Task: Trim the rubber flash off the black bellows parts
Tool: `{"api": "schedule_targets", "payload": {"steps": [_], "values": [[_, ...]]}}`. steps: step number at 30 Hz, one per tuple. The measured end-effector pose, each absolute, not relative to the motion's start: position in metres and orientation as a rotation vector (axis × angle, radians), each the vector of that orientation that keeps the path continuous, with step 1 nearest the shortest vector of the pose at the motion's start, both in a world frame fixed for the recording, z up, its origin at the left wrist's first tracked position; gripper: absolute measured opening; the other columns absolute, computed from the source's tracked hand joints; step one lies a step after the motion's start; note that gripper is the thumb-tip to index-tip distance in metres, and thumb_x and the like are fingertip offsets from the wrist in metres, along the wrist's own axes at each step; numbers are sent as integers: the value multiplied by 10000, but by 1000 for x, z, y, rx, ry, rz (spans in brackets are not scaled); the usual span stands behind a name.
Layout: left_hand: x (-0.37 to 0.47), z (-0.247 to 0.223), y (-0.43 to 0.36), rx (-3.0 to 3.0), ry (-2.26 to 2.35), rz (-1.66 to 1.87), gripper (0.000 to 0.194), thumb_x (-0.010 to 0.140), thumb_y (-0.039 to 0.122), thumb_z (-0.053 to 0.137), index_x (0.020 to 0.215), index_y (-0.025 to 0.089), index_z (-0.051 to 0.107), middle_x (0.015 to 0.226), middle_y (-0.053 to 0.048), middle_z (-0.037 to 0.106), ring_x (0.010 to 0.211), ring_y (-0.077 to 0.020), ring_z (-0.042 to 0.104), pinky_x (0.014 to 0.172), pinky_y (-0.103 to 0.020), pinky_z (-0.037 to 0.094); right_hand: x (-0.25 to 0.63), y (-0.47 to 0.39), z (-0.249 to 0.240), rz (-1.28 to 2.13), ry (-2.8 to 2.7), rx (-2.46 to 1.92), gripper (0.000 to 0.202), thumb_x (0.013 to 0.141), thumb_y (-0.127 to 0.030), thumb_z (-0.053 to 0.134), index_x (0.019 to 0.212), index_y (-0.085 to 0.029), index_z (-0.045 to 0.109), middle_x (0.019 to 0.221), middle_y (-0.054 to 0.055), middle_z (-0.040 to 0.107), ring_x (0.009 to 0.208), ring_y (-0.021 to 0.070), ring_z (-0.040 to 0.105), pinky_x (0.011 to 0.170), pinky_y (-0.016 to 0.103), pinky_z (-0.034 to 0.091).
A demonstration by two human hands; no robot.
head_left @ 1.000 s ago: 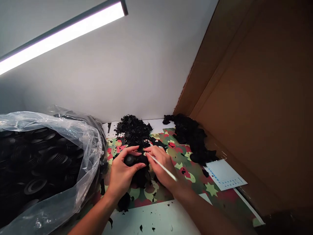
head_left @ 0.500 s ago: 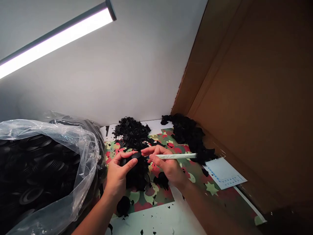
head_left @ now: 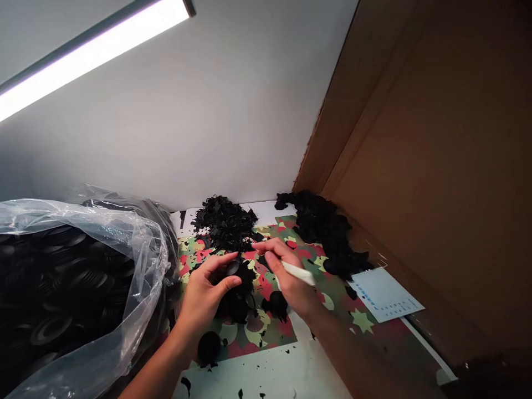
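My left hand (head_left: 210,282) holds a small round black rubber part (head_left: 233,269) between its thumb and index finger, the two fingertips standing well apart around it. Close by on the right, my right hand (head_left: 286,271) is closed on a slim tool with a white-wrapped handle (head_left: 300,272); its working tip is hidden by the fingers. Beneath both hands lies a heap of black rubber pieces (head_left: 235,305) on a patterned camouflage-coloured sheet (head_left: 274,332). A black round piece (head_left: 209,348) rests nearer to me.
On the left stands a clear plastic bag (head_left: 153,244) full of black ribbed round parts (head_left: 83,277). Thin black shavings (head_left: 224,221) are piled at the back, beside another black pile (head_left: 322,227). A white printed card (head_left: 388,293) lies by the cardboard wall (head_left: 436,166).
My right hand has drawn slightly away from my left, and the tool has turned so its rear end points down and toward me. The left fingers have spread wider around the rubber part.
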State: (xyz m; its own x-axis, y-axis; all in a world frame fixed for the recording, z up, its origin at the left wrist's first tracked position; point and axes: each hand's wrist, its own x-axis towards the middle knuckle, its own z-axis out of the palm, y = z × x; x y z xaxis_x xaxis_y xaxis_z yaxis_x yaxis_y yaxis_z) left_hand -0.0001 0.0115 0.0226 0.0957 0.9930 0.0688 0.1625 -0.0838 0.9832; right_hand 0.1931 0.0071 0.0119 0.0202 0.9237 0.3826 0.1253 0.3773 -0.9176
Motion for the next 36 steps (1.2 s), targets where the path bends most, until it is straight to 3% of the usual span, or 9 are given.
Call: {"api": "schedule_targets", "payload": {"steps": [5, 10, 18, 23, 32, 36], "values": [[1, 17, 11, 1718, 1223, 1151, 386, 733, 311, 813, 1118, 293, 793, 935, -26, 758, 897, -231, 699, 812, -341, 563, 177, 4, 5, 836, -1492, -981, 182, 878, -394, 720, 956, -231, 748, 883, 28, 606, 623, 132, 518, 575, 282, 481], [4, 19, 6, 1856, 1247, 1144, 299, 706, 257, 858, 1001, 265, 811, 863, -11, 750, 786, -198, 697, 720, -290, 556, 169, 2, -1, 761, -1450, -948, 87, 893, -273, 696, 830, -234, 743, 838, 29, 650, 760, 174, 635, 655, 289, 532], [12, 20, -4, 2089, 1268, 1311, 159, 748, 212, 852, 891, 226, 784, 756, 8, 737, 672, -152, 681, 631, -230, 522, 163, 0, 3, 739, -1341, -1040, 173, 819, -160, 603, 660, -216, 639, 696, -3, 603, 652, 152, 555, 618, 275, 452], [19, 16, -7, 2186, 1145, 1548, 87, 822, 166, 786, 899, 200, 764, 724, 16, 707, 591, -109, 649, 578, -193, 518, 158, 5, 2, 1055, -1117, -1069, 150, 810, -298, 576, 684, -221, 551, 654, -24, 533, 619, 151, 479, 570, 266, 387], [24, 13, -6, 2130, 1071, 1728, 63, 835, 207, 788, 895, 226, 791, 782, -4, 718, 656, -123, 688, 611, -211, 575, 146, 4, 6, 1287, -902, -1009, 438, 790, -625, 635, 695, -231, 469, 626, -52, 409, 563, 123, 342, 517, 243, 304], [22, 17, -11, 2164, 918, 1818, 116, 842, 143, 770, 894, 245, 791, 778, 13, 709, 653, -110, 677, 592, -199, 566, 165, 22, -2, 1232, -858, -1035, 538, 777, -765, 556, 716, -242, 446, 590, -67, 364, 508, 110, 281, 492, 245, 273]]}}
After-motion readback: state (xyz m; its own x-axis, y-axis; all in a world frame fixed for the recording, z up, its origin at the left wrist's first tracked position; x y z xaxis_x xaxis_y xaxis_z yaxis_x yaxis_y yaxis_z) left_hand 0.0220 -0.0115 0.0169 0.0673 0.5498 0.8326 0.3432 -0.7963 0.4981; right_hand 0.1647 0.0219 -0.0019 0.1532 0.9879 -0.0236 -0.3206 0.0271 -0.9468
